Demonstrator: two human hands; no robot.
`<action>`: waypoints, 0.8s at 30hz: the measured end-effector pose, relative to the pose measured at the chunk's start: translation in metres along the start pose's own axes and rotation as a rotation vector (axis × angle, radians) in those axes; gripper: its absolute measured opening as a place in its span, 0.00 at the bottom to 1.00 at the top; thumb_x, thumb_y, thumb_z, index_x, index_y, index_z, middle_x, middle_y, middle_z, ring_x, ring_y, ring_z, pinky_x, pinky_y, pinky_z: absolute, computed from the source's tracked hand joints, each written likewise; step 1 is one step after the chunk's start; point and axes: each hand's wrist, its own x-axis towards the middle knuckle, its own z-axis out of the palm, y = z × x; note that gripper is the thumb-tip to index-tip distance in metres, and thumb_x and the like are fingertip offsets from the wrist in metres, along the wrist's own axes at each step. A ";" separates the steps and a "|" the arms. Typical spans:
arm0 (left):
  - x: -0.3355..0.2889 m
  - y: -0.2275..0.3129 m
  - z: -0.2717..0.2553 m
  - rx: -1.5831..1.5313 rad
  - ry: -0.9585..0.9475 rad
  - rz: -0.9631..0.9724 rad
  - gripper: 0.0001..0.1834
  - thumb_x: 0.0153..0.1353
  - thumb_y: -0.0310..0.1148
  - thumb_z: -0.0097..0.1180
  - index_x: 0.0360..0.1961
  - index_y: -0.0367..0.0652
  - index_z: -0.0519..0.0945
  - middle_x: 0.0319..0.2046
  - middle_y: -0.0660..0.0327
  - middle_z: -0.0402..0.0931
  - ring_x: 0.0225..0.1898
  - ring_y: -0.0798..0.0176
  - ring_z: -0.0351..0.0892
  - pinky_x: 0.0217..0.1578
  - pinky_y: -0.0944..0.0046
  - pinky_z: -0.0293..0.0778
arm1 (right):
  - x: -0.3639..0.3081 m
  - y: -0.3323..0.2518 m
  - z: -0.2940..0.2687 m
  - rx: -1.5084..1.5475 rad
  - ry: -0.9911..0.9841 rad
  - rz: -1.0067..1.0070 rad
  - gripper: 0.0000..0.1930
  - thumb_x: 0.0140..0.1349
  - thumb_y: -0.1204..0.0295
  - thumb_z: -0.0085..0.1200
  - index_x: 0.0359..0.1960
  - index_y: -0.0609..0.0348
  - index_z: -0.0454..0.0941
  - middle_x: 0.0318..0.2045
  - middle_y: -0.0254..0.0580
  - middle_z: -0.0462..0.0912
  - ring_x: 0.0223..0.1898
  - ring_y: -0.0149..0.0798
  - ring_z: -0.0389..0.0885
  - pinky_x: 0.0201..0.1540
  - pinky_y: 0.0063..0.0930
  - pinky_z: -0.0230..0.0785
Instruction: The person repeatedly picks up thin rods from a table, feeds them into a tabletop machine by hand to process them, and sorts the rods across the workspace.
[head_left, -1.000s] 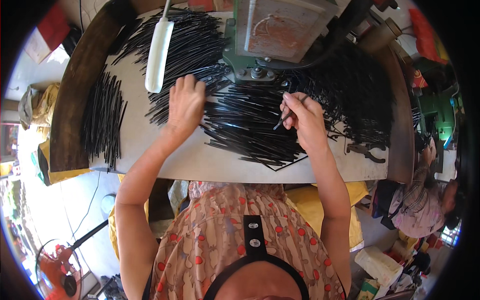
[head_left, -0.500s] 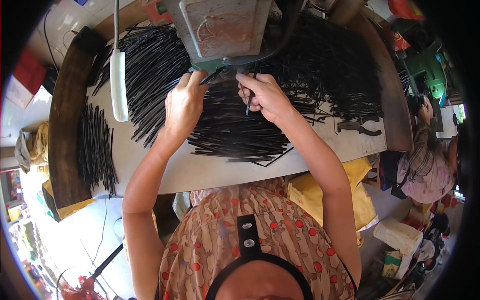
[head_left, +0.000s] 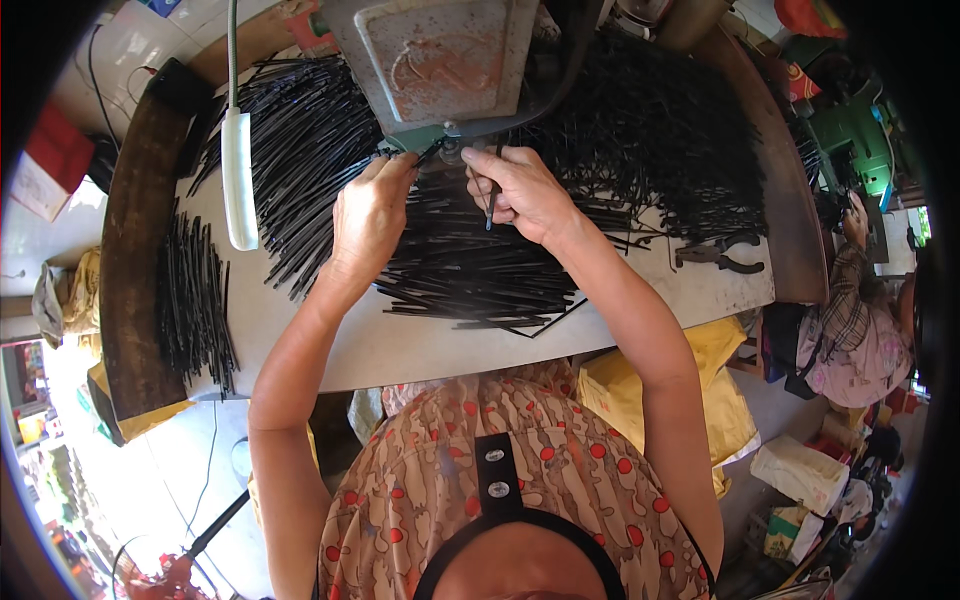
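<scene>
Head view: both hands meet at the foot of a machine, beneath its box-shaped grey housing [head_left: 430,65] and beside its green base [head_left: 412,138]. The left hand [head_left: 370,215], fingers drawn narrowly together, appears to pinch a slanting rod [head_left: 430,152], whose long axis runs from the fingertips away and rightward to the base; its contact with the machine cannot be told. The right hand [head_left: 522,192], just right of the base, holds a thin dark rod [head_left: 490,212] in curled fingers, its axis running nearly fore and aft, the paler tip toward the person. Both hands are close to the base. Below them, glossy, straight black rods [head_left: 470,265] lie roughly crosswise on a smooth, pale tabletop [head_left: 350,355] with a curved brown rim [head_left: 140,270]. The right-hand heap [head_left: 670,130] is more tangled; dark-handled pliers [head_left: 722,254] lie near it.
</scene>
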 end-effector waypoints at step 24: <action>0.007 -0.015 -0.036 -0.273 -0.400 -0.316 0.10 0.55 0.32 0.49 0.28 0.35 0.76 0.12 0.59 0.70 0.13 0.67 0.70 0.13 0.69 0.62 | 0.004 0.001 -0.001 -0.029 0.047 0.001 0.13 0.57 0.65 0.50 0.23 0.62 0.67 0.16 0.35 0.67 0.11 0.20 0.57 0.09 0.12 0.44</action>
